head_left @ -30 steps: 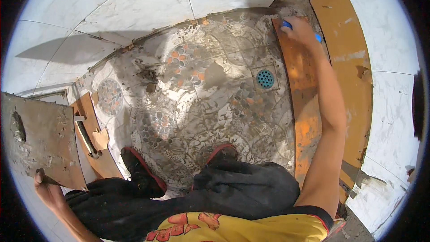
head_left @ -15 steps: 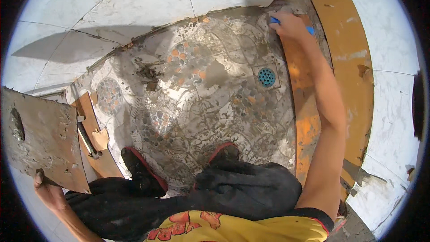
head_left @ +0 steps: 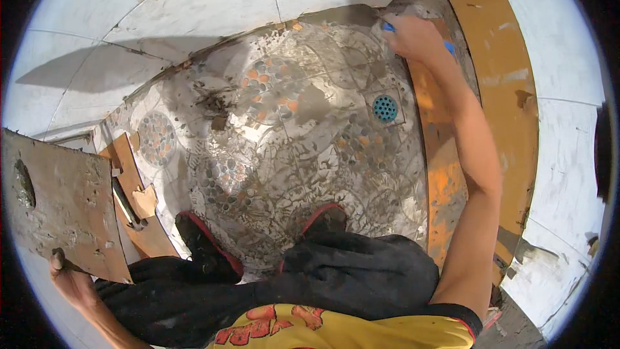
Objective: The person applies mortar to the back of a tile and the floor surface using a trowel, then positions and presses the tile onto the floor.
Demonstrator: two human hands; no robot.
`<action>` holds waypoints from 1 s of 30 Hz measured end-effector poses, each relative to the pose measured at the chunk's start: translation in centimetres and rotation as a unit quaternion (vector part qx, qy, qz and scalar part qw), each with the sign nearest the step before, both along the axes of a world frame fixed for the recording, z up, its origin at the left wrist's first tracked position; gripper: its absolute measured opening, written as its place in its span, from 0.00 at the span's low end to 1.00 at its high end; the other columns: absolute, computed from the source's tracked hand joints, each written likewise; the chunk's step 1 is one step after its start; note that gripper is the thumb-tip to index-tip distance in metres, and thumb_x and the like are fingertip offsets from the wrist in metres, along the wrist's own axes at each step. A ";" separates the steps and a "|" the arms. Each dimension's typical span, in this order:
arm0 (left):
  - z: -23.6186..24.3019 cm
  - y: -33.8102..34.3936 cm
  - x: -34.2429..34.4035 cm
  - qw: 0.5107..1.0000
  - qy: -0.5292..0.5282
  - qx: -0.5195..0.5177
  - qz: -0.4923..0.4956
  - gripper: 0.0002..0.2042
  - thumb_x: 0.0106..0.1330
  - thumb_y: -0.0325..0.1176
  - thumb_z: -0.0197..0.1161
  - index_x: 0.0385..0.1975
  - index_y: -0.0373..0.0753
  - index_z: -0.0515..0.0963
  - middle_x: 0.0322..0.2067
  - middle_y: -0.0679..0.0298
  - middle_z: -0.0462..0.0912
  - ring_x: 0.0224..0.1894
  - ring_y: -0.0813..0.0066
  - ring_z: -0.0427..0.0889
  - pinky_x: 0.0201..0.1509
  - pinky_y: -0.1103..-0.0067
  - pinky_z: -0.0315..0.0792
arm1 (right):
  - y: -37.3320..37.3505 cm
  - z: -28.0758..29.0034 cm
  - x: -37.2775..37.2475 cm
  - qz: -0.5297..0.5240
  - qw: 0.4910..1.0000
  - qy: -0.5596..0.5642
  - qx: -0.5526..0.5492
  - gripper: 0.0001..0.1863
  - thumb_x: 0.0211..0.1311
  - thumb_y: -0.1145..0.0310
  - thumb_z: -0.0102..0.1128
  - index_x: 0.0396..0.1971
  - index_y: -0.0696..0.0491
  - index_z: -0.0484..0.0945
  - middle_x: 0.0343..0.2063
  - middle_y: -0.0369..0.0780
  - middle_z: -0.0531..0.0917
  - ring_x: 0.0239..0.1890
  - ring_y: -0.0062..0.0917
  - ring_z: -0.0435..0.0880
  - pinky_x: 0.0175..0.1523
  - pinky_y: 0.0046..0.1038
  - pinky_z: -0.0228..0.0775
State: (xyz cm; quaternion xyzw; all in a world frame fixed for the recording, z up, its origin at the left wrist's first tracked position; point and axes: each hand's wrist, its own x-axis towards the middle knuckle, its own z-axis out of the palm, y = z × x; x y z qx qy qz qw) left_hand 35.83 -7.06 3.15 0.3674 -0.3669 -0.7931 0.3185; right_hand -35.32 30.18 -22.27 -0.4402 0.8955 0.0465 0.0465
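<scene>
At the far right corner, my right hand [head_left: 416, 39] is closed round a blue-handled trowel [head_left: 389, 27]. Most of the tool is covered by the hand, and its blade is hard to make out. Grey mortar [head_left: 345, 17] lies along the foot of the far wall just left of that hand. My left hand [head_left: 72, 282], at the lower left, grips the near edge of a flat mortar-smeared board [head_left: 68, 200] with the thumb on top. A small lump of wet mortar [head_left: 24, 184] sits near the board's left edge.
A round teal drain cover [head_left: 385, 108] is set in the dirty pebble-patterned floor [head_left: 303, 155]. Orange-brown boards [head_left: 500, 103] run along the right side. A hammer [head_left: 126, 200] rests on a plank at left. White tiled walls [head_left: 213, 0] rise around; my shoes [head_left: 206, 245] stand near.
My right hand has shifted slightly left with the trowel. A broader grey band of mortar now shows along the far wall's foot. My left hand and the board are almost unmoved.
</scene>
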 end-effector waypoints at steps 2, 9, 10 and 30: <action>0.0 -0.4 -0.2 1.000 -0.003 0.008 -0.007 0.21 0.62 0.17 0.50 0.57 0.25 0.68 0.61 0.47 0.71 0.66 0.53 0.66 0.76 0.54 0.52 | -2.6 0.7 0.2 -0.005 1.000 -0.010 0.019 0.18 0.59 0.57 0.56 0.41 0.55 0.80 0.37 0.50 0.85 0.43 0.48 0.83 0.48 0.48 0.76; 0.2 0.3 -2.9 0.986 -0.095 0.000 0.135 0.29 0.54 0.15 0.50 0.61 0.25 0.66 0.63 0.46 0.70 0.67 0.52 0.65 0.75 0.52 0.52 | -3.4 4.4 0.5 0.026 0.999 0.010 0.039 0.17 0.57 0.59 0.55 0.38 0.56 0.82 0.36 0.51 0.85 0.40 0.49 0.85 0.45 0.49 0.77; 0.2 0.5 -3.0 0.986 -0.096 -0.020 0.132 0.28 0.54 0.15 0.51 0.60 0.25 0.66 0.63 0.46 0.70 0.67 0.51 0.66 0.75 0.53 0.54 | -2.6 5.2 0.0 -0.007 0.998 -0.013 0.061 0.18 0.54 0.60 0.56 0.39 0.56 0.83 0.37 0.50 0.86 0.40 0.46 0.86 0.46 0.46 0.79; -5.4 8.2 -10.7 0.987 -0.147 -0.044 0.052 0.13 0.47 0.20 0.53 0.34 0.28 0.76 0.41 0.58 0.80 0.52 0.62 0.76 0.64 0.65 0.67 | 2.4 -1.0 -1.1 -0.040 0.998 0.029 -0.032 0.17 0.59 0.54 0.58 0.41 0.50 0.80 0.40 0.43 0.84 0.45 0.43 0.83 0.48 0.47 0.75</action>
